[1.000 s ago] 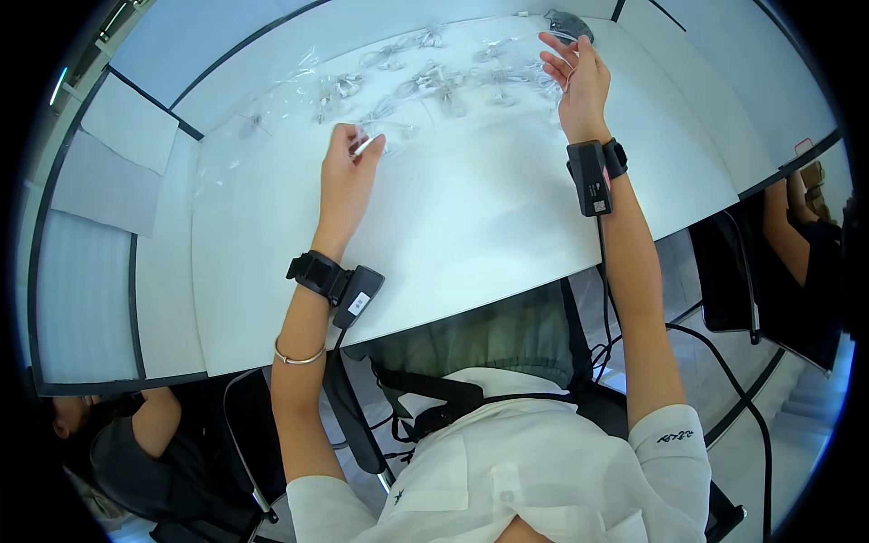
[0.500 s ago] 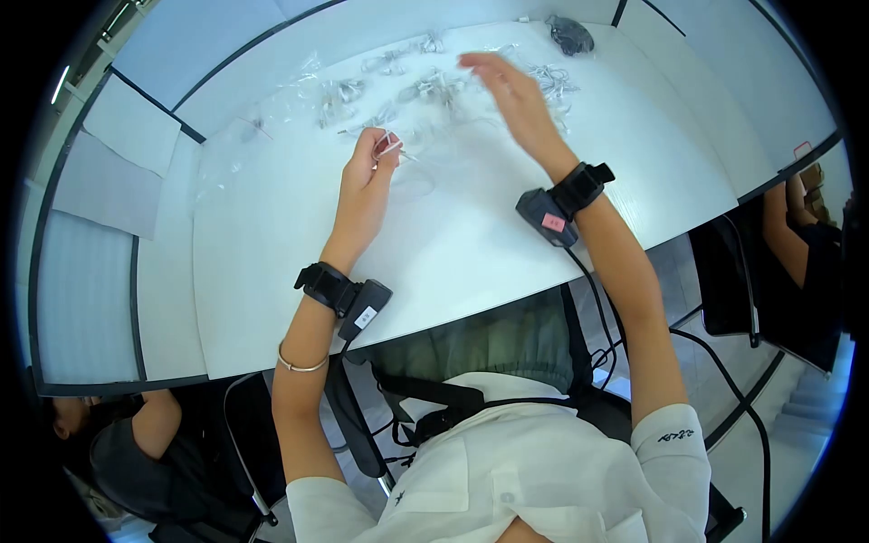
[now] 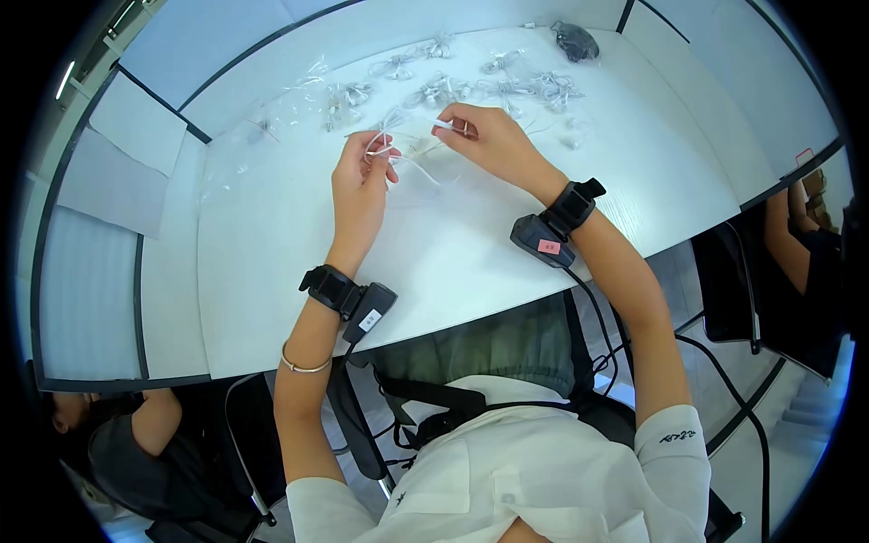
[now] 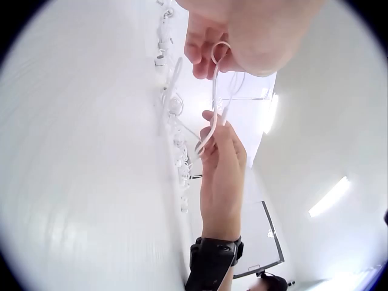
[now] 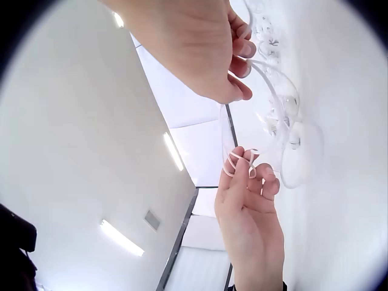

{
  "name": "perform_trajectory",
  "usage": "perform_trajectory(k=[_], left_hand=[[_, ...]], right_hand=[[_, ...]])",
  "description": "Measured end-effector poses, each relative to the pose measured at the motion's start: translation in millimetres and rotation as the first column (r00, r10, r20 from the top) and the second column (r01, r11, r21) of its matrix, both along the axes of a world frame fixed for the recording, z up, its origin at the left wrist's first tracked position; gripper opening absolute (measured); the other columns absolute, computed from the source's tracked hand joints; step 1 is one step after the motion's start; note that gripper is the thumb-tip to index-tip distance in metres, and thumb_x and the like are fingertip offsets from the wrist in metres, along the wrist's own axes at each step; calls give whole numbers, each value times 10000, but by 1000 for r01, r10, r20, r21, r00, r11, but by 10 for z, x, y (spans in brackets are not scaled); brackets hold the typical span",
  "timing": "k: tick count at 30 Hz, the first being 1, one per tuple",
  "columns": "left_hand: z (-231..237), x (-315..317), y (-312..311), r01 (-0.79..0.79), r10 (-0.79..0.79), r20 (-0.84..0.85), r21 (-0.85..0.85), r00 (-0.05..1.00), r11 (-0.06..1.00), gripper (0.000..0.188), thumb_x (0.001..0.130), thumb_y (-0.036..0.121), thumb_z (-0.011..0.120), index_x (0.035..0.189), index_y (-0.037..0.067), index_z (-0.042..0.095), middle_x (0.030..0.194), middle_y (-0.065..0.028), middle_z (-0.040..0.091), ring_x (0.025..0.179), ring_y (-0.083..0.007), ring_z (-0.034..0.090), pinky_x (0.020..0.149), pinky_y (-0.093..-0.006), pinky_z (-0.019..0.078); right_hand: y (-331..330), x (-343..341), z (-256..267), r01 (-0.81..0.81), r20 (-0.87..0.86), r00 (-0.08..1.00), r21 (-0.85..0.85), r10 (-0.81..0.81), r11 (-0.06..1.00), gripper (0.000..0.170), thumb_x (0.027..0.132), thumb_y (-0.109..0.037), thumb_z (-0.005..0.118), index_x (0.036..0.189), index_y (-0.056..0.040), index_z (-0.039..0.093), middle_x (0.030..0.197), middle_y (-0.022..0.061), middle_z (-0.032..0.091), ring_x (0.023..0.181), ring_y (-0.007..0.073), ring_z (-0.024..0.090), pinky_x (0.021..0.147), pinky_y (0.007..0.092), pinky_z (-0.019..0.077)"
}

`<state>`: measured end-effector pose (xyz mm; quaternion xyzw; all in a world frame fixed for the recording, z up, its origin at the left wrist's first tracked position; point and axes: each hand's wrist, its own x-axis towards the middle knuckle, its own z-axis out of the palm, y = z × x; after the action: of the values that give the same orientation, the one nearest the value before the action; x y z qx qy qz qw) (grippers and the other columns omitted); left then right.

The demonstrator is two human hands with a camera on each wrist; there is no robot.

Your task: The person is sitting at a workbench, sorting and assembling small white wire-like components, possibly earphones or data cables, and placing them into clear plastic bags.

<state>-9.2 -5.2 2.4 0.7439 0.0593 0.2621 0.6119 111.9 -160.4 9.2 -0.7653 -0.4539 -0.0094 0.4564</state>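
A thin white cable (image 4: 214, 97) runs in loose loops between both hands, raised above the white table (image 3: 434, 240). My left hand (image 3: 358, 195) pinches one part of it between thumb and fingers, and a loop lies round the fingers in the right wrist view. Opposite it, my right hand (image 3: 496, 145) grips another stretch of the cable with curled fingers. One slack curve (image 5: 274, 94) of the cable hangs toward the table side. Just beyond the hands lie several coiled white cables (image 3: 439, 89).
Clear plastic wrapping (image 3: 303, 86) lies at the back left. At the back right sits a dark grey bundle (image 3: 577, 42), with a tangle of white cables (image 3: 554, 89) in front. White partition panels (image 3: 751, 86) enclose the table. Other people sit on either side.
The right hand came from the back right of the table toward the left hand and now grips the cable. The left hand stayed near its place, with the cable now looped at its fingers.
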Motion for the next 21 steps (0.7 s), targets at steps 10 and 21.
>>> perform_trajectory(k=[10,21], left_hand=[[101,-20,-30,204,-234,-5,509,972,836,302,761,110,592,1055,67,531,984,-43,512,919,-159,497,793,-277,382],[-44,-23,7,278,-186,-214,591,959,757,253,742,30,607,984,42,536,866,-66,528,785,-186,507,754,-291,428]], right_hand=[[-126,154,195,51,-480,869,330,120,943,508,933,-399,308,793,-10,603,551,48,531,499,96,435,474,220,315],[-432,542,135,209,-81,974,-48,-212,977,387,897,-330,329,951,-53,594,662,118,593,581,199,547,589,293,433]])
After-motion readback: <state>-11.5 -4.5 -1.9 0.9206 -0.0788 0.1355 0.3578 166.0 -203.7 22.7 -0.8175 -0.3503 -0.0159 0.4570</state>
